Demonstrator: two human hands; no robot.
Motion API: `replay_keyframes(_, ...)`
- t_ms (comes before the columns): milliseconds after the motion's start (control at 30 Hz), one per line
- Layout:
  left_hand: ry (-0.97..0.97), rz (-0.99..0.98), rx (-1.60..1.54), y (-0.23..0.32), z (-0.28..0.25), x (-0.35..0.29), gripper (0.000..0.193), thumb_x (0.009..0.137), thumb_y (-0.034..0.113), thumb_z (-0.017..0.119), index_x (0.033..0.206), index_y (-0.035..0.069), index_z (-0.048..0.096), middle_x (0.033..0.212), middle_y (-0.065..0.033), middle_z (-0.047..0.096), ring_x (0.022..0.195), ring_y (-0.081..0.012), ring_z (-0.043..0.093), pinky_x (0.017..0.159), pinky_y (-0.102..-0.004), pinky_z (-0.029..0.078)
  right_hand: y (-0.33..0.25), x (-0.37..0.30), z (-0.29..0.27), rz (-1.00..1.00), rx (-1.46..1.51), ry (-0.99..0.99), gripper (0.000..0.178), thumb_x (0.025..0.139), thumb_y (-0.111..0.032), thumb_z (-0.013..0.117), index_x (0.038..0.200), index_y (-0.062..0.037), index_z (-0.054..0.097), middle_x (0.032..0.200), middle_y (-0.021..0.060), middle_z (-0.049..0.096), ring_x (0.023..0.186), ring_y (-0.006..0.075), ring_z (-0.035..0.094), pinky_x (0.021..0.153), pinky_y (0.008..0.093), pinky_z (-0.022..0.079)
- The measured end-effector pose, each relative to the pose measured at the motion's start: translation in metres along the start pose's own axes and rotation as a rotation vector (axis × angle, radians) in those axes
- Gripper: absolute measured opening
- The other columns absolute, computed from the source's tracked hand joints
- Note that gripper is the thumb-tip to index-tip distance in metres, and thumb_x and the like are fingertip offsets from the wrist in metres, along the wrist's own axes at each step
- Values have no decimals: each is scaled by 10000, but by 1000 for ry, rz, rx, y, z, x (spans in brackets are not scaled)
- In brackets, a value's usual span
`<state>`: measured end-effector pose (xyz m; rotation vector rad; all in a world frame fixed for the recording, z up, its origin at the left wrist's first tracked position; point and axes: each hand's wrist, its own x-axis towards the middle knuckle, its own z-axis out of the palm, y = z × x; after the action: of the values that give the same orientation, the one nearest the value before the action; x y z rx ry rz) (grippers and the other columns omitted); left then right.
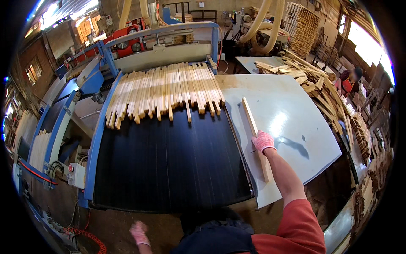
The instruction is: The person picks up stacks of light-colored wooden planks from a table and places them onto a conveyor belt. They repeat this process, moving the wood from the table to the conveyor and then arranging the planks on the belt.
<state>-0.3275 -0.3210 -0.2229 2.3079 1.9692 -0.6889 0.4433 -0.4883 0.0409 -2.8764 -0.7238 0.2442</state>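
My right hand, in a pink knit glove, is closed around a pale wooden strip at about its middle. The strip lies lengthwise along the left side of a grey sheet-topped table, beside the belt. Low on the left, my left hand, gloved the same way, hangs off the near edge of the black conveyor belt. It is smeared, so its fingers cannot be made out; nothing shows in it. Many wooden strips lie side by side on the far part of the belt, their near ends uneven.
A blue machine frame spans the belt's far end. A control box with a red button sits at its left side. Loose wooden strips are heaped beyond the table on the right. A person is farther off at the right.
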Motion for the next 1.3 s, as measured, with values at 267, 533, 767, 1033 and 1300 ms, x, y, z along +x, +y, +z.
replay_keyframes(267, -623, 270, -533, 108, 98, -82, 389, 913, 425, 723, 1072, 75, 777, 1038, -173, 770, 896, -382, 731, 831, -526, 560, -7, 2, -4, 5, 13, -17, 486, 942, -418, 625, 1230, -31, 678, 1219, 233, 727, 1168, 397, 690, 1013, 480, 542)
replay_keyframes(533, -632, 413, -655, 217, 6, -26, 384, 914, 426, 722, 1062, 76, 774, 1019, -168, 766, 878, -374, 725, 815, -523, 558, 23, -5, -19, -14, 175, -72, 660, 897, -520, 664, 1342, -34, 649, 1267, 264, 698, 1217, 417, 660, 1062, 476, 514)
replay_keyframes(767, -633, 583, -633, 323, -56, 5, 380, 915, 427, 722, 1053, 76, 772, 1003, -164, 762, 862, -368, 719, 802, -520, 556, 73, -84, -2, 69, 526, 103, 725, 969, -492, 652, 1536, -68, 493, 1198, 227, 734, 1128, 384, 695, 992, 448, 544)
replay_keyframes(1033, -667, 873, -456, 470, -96, -53, 376, 916, 428, 722, 1042, 77, 770, 984, -158, 757, 843, -360, 713, 786, -517, 554, 228, -321, 52, 520, 955, 436, 612, 984, -390, 664, 1469, -28, 571, 1207, 202, 747, 1098, 294, 724, 975, 376, 551)
replay_keyframes(1300, -712, 1100, -276, 580, -104, -183, 372, 917, 428, 722, 1032, 77, 768, 966, -153, 753, 825, -353, 706, 771, -514, 551, 401, -553, 294, 565, 272, -530, 398, 920, -153, 641, 1317, -150, 665, 1221, 196, 710, 1183, 413, 675, 982, 493, 565)
